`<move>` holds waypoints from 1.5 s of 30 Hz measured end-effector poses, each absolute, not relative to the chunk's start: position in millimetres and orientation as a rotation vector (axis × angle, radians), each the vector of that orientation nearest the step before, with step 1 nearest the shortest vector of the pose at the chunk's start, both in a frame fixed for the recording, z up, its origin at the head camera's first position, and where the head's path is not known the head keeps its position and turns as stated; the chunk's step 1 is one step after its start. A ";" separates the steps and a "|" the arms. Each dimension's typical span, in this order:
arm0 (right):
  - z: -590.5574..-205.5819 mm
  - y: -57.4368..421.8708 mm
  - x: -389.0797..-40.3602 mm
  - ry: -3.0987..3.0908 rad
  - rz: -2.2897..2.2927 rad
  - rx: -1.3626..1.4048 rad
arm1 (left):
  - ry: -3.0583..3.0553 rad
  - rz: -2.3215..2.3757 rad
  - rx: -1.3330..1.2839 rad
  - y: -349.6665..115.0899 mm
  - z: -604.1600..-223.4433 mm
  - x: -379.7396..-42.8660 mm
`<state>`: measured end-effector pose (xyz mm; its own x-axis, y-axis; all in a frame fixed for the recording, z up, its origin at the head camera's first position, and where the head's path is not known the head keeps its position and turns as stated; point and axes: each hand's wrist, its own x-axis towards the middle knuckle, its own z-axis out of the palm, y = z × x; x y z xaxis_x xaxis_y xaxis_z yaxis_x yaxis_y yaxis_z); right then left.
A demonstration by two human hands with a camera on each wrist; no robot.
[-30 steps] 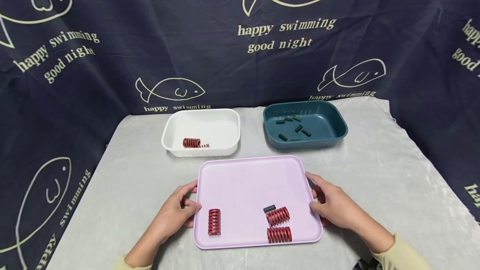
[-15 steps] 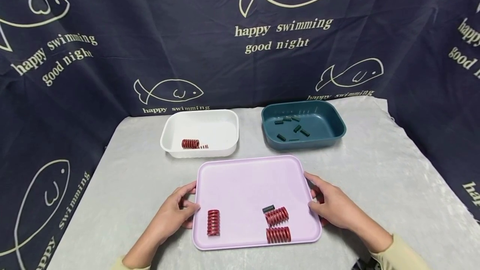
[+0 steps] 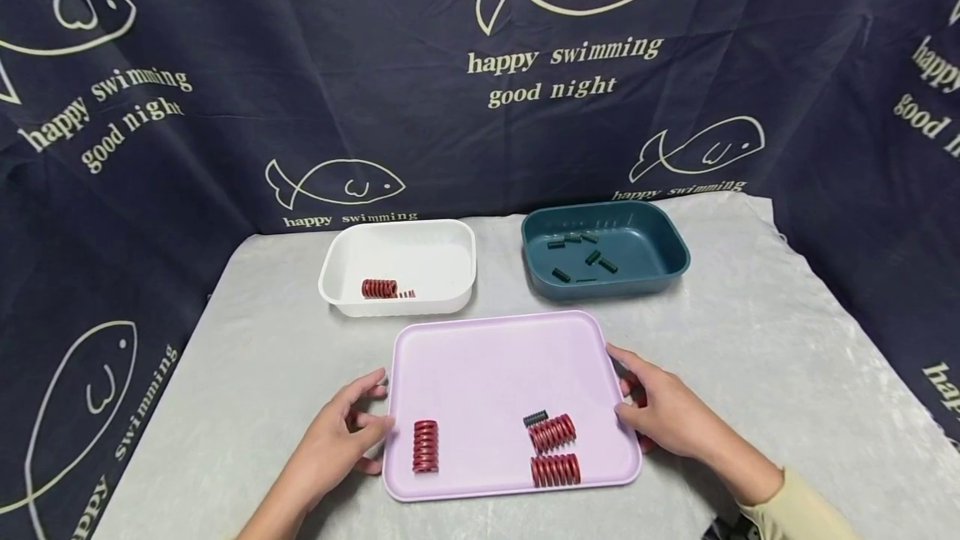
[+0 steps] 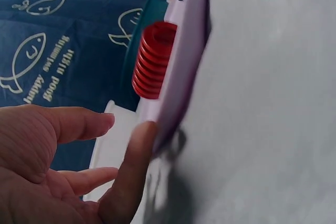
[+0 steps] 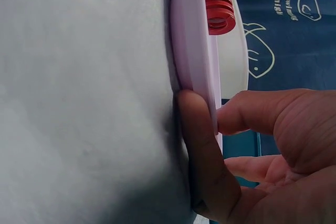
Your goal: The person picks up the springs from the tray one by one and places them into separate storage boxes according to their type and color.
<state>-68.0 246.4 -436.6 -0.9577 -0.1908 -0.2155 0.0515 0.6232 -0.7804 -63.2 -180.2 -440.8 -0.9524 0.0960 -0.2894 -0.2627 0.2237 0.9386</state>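
A lilac tray lies on the table with several coil springs on it. One red spring stands lengthwise near its left side. Two more red springs, one tilted above the other, lie at the lower right beside a small dark spring. My left hand is at the tray's left edge, fingers spread and loose, one fingertip right at the rim in the left wrist view. At the right edge my right hand grips the tray, the rim between thumb and fingers in the right wrist view.
Behind the tray stand a white bin holding red springs and a dark teal bin holding several small dark springs. A navy curtain with fish prints hangs around the table, which has a grey cloth.
My left hand has loosened from the tray's left rim and drawn slightly outward. The right hand keeps its hold. The whole head view has shifted a little.
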 end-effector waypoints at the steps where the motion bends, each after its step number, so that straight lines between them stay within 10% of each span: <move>1: -436.5 246.3 -68.0 2.572 -1.248 -0.112 | 2.224 1.791 -0.163 -179.0 -438.7 -61.1; 45: -437.2 245.3 -67.2 2.574 -1.241 -0.122 | 2.791 1.096 0.295 -140.3 -433.5 -38.3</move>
